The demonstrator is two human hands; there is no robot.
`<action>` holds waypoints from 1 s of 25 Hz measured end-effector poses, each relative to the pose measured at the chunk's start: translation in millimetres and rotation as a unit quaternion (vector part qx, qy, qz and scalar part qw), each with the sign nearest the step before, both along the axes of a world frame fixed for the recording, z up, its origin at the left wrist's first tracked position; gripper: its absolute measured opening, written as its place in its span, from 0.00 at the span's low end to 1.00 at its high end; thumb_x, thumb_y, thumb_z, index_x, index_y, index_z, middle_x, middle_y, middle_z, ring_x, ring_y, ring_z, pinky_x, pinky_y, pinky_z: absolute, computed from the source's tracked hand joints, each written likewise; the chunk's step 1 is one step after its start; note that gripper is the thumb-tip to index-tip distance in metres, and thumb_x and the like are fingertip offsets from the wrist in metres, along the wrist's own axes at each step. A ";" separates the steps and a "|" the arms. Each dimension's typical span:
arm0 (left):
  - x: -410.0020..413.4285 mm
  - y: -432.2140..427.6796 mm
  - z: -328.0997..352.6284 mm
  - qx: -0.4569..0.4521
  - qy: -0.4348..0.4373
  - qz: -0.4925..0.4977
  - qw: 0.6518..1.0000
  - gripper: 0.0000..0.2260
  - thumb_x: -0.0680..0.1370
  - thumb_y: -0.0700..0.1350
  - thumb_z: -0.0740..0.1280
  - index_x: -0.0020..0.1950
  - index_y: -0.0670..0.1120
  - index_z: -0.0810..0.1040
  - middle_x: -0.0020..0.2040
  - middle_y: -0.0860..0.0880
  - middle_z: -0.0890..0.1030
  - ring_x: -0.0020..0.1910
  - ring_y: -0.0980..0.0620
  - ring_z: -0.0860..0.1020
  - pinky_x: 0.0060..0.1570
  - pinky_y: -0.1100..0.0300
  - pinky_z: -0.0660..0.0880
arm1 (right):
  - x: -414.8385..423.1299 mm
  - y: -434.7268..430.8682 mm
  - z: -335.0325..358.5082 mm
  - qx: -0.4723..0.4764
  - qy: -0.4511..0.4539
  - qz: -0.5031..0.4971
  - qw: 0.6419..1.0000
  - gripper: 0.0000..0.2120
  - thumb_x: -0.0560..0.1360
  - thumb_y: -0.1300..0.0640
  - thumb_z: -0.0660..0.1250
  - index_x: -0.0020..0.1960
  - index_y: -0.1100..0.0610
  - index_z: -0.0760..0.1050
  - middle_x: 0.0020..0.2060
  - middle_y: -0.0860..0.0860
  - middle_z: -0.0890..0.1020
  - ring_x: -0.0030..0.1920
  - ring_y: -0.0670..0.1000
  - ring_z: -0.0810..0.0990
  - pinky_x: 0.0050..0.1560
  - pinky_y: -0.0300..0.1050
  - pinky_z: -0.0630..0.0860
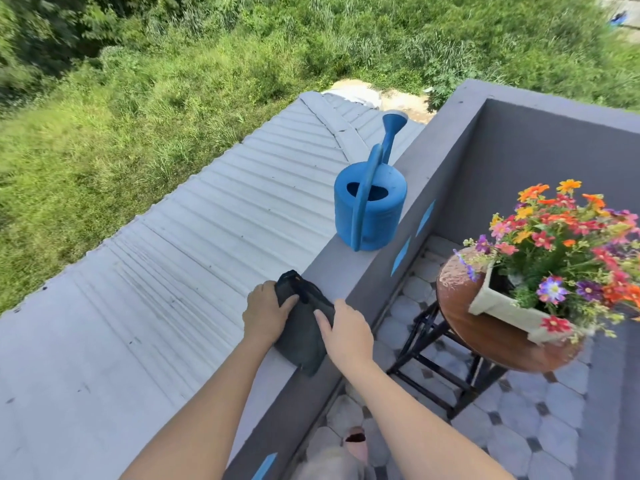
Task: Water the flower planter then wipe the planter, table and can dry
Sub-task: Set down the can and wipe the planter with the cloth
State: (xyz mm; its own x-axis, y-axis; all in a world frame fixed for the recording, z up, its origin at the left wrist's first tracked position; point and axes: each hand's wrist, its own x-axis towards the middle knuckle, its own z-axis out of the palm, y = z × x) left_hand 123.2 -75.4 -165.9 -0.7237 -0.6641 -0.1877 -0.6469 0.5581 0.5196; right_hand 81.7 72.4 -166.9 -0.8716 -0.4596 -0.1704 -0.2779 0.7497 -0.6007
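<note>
A dark blue cloth (301, 336) lies folded on top of the grey balcony wall (349, 268). My left hand (265, 311) grips its far left end, thumb over the fabric. My right hand (346, 332) presses on its right side with the fingers on the fabric. Farther along the wall top stands a blue watering can (372, 206), upright, its spout pointing away. To the right, a cream rectangular planter (502, 306) full of mixed-colour flowers (568, 244) sits on a round brown table (485, 337).
The table stands on black metal legs (433, 358) over a grey tiled balcony floor (540, 438). Beyond the wall a corrugated grey roof (166, 271) slopes away, then tall grass (207, 64). My foot (356, 441) shows near the wall's base.
</note>
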 end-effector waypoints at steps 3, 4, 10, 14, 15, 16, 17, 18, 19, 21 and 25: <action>-7.1 19.9 26.8 -0.027 -0.002 -0.007 1.000 0.17 0.76 0.55 0.64 0.34 0.45 0.67 0.34 0.49 0.73 0.38 0.46 0.74 0.32 0.56 0.66 | -11.2 15.8 2.8 -0.124 -0.066 -0.025 0.990 0.13 0.79 0.47 0.59 0.42 0.56 0.65 0.34 0.48 0.70 0.40 0.51 0.71 0.35 0.43 0.63; -11.0 28.0 33.9 -0.009 0.007 -0.016 1.000 0.17 0.76 0.54 0.64 0.34 0.45 0.67 0.32 0.49 0.73 0.37 0.47 0.74 0.31 0.57 0.64 | -15.0 23.7 2.6 -0.141 -0.058 -0.037 0.988 0.11 0.78 0.48 0.60 0.45 0.56 0.68 0.37 0.48 0.71 0.41 0.50 0.71 0.37 0.42 0.63; -36.5 102.6 58.2 0.313 0.061 -0.010 0.948 0.12 0.76 0.54 0.65 0.50 0.47 0.79 0.45 0.48 0.83 0.45 0.50 0.81 0.46 0.53 0.79 | -31.7 98.1 -5.2 -0.221 -0.059 -0.135 0.964 0.07 0.77 0.49 0.64 0.50 0.53 0.73 0.45 0.49 0.77 0.46 0.49 0.76 0.44 0.37 0.68; -57.8 166.5 47.3 0.458 0.066 0.026 0.886 0.09 0.79 0.47 0.63 0.51 0.42 0.78 0.46 0.44 0.83 0.42 0.48 0.81 0.36 0.59 0.79 | -29.2 165.6 -22.2 -0.243 -0.088 -0.192 0.947 0.07 0.77 0.49 0.64 0.52 0.49 0.71 0.45 0.47 0.80 0.46 0.44 0.77 0.41 0.27 0.68; -61.7 178.3 42.1 0.470 0.069 0.036 0.879 0.09 0.79 0.47 0.63 0.51 0.42 0.78 0.45 0.44 0.83 0.41 0.49 0.81 0.33 0.61 0.79 | -26.4 179.9 -28.8 -0.239 -0.095 -0.218 0.941 0.10 0.77 0.48 0.63 0.56 0.50 0.71 0.47 0.48 0.79 0.46 0.45 0.77 0.42 0.29 0.69; -67.8 189.8 32.0 0.478 0.070 0.047 0.874 0.09 0.79 0.47 0.63 0.51 0.43 0.77 0.44 0.45 0.83 0.39 0.50 0.81 0.30 0.62 0.78 | -23.4 196.4 -37.9 -0.237 -0.106 -0.254 0.932 0.13 0.77 0.47 0.63 0.59 0.52 0.70 0.48 0.48 0.79 0.47 0.44 0.77 0.43 0.30 0.70; -75.6 199.4 21.3 0.484 0.075 0.062 0.870 0.09 0.79 0.48 0.62 0.52 0.43 0.77 0.44 0.46 0.82 0.38 0.50 0.81 0.27 0.64 0.76 | -22.3 212.2 -48.7 -0.239 -0.115 -0.292 0.919 0.14 0.77 0.48 0.62 0.60 0.52 0.69 0.48 0.48 0.78 0.46 0.43 0.76 0.44 0.31 0.72; -85.8 206.1 8.4 0.487 0.084 0.083 0.865 0.09 0.79 0.48 0.62 0.53 0.43 0.76 0.43 0.46 0.82 0.38 0.50 0.80 0.25 0.65 0.75 | -25.1 226.2 -59.7 -0.245 -0.114 -0.328 0.905 0.13 0.78 0.49 0.62 0.60 0.52 0.68 0.48 0.49 0.78 0.46 0.42 0.76 0.47 0.33 0.74; -97.3 211.1 -4.4 0.486 0.096 0.105 0.862 0.10 0.79 0.49 0.63 0.54 0.44 0.76 0.43 0.47 0.82 0.37 0.50 0.80 0.24 0.65 0.75 | -31.7 238.0 -71.4 -0.248 -0.101 -0.362 0.893 0.12 0.78 0.49 0.61 0.59 0.51 0.67 0.49 0.49 0.77 0.48 0.42 0.76 0.51 0.38 0.74; -120.0 217.9 -28.1 0.483 0.150 0.130 0.853 0.09 0.77 0.47 0.66 0.54 0.44 0.76 0.44 0.47 0.81 0.34 0.52 0.81 0.23 0.65 0.75 | -51.8 253.8 -92.1 -0.243 -0.056 -0.414 0.875 0.14 0.78 0.50 0.61 0.62 0.51 0.64 0.54 0.50 0.75 0.56 0.48 0.76 0.55 0.41 0.71; -161.8 223.9 -63.5 0.487 0.278 0.076 0.824 0.11 0.73 0.35 0.69 0.54 0.44 0.77 0.47 0.47 0.82 0.35 0.56 0.83 0.31 0.61 0.79 | -105.8 260.6 -112.2 -0.246 0.029 -0.419 0.873 0.33 0.77 0.46 0.61 0.75 0.57 0.52 0.72 0.56 0.63 0.72 0.54 0.63 0.68 0.49 0.66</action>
State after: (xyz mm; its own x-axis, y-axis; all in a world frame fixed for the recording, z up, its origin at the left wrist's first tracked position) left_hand -38.5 148.5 -229.4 -0.7997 -0.4851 -0.3537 -0.1822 -0.3652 0.9129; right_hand -24.1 333.0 -279.1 -0.9377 0.3391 -0.0762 0.2039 0.3591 -0.9108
